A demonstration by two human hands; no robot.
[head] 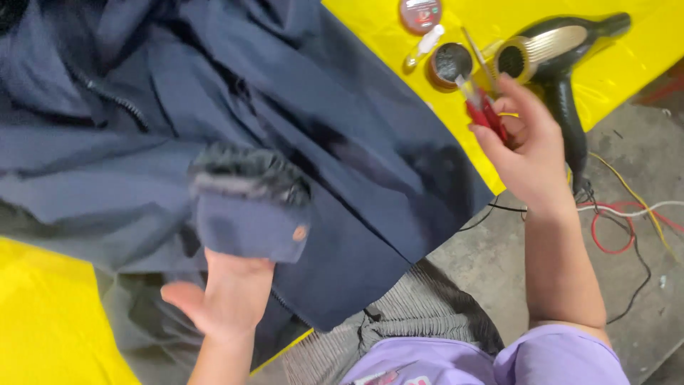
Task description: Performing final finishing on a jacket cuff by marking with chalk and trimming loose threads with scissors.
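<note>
A large navy blue jacket (pixel 342 164) is spread over a yellow-covered table (pixel 43 321). My left hand (pixel 224 296) lies near the front edge with its fingers tucked inside the jacket's cuff (pixel 249 214), which has a grey fuzzy lining and a small round snap. My right hand (pixel 524 146) is raised at the right, closed on a small red-handled tool (pixel 483 108) with a clear tip pointing up and to the left.
At the back right on the yellow cover lie a black and gold hair dryer (pixel 556 53), an open round tin (pixel 450 64), a red round lid (pixel 420 14) and a small clear bottle (pixel 425 44). Coloured wires (pixel 627 214) trail over the concrete floor at right.
</note>
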